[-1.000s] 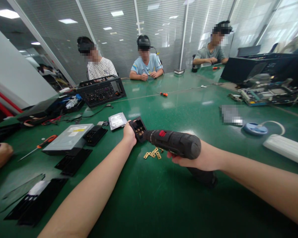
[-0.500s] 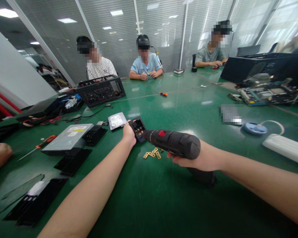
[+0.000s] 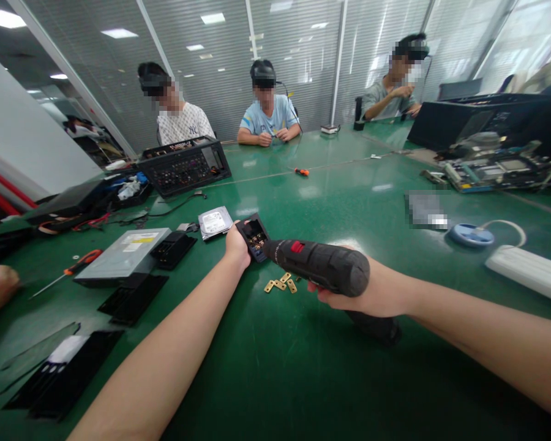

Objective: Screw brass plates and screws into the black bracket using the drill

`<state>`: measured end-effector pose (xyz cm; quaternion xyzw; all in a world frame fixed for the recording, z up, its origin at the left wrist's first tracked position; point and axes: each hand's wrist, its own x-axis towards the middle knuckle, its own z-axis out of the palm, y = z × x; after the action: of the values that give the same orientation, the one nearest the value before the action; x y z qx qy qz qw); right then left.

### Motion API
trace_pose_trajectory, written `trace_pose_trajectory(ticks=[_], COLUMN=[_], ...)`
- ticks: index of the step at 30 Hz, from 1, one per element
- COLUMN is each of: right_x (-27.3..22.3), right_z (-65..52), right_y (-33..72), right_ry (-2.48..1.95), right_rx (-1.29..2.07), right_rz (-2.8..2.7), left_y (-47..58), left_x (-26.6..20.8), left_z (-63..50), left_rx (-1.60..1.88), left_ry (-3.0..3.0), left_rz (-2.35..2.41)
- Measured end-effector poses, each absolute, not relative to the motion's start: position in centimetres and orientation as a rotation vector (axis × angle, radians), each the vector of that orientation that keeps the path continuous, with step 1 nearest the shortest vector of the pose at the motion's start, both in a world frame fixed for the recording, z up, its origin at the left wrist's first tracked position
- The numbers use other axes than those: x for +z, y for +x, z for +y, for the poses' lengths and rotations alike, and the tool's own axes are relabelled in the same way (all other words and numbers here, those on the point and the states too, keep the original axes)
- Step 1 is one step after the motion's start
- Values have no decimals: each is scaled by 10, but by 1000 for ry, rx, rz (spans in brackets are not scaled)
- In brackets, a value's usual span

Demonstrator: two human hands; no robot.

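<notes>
Desk (image 3: 266, 367), green, runs under everything; clock face read flat, centred on the held black box.

Dark computer case (image 3: 463, 125) far off at two; interior not readable. Second black case (image 3: 179, 171) at ten, front panel perforated, contents mostly hidden. Shallow black container (image 3: 142, 193) between nine and ten, white bundle (image 3: 129, 191) lying in it along with something blue.

Silver drive unit (image 3: 123, 250) at nine, label on top. Power drill (image 3: 319, 263) at four, nose aimed back at the box. Right hand (image 3: 379, 286) wrapped firmly around its grip; trigger finger not clear. Left hand (image 3: 236, 248) grasping the black box (image 3: 252, 236) by its nine-o'clock side, mouth tipped toward the wearer. Inside: several brass-coloured pieces, too small to count. Drill tip sits at the box's four-o'clock edge; cannot tell whether it touches.

Hard drive (image 3: 215, 222) between nine and ten, just beside the left hand. Black tray (image 3: 177, 250) at nine, against the silver unit, brass-coloured specks in it.

Smallest: brass plates (image 3: 280, 285), flat on the desk at five, below the drill's nose, holes showing.

Judgement: step in hand looks like working a fastener inside the box. Next move probably calls for a steady left hand, bit seated squarely, light trigger. Slip risk: bit skating off, since the box has no visible support beyond the hand.
</notes>
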<state>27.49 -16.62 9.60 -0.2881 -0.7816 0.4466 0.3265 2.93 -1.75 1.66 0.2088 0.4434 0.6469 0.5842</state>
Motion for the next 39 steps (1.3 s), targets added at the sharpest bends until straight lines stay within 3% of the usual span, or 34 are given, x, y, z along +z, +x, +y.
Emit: trace_pose_trajectory(ticks=[39], right_x=[98], right_z=[-167], right_y=[274], right_ry=[-769], right_rx=[1160], right_rz=[-2039], left_y=[29], left_x=[15], left_z=[-16], left_rx=[1521], left_ry=[473], left_rz=[1041])
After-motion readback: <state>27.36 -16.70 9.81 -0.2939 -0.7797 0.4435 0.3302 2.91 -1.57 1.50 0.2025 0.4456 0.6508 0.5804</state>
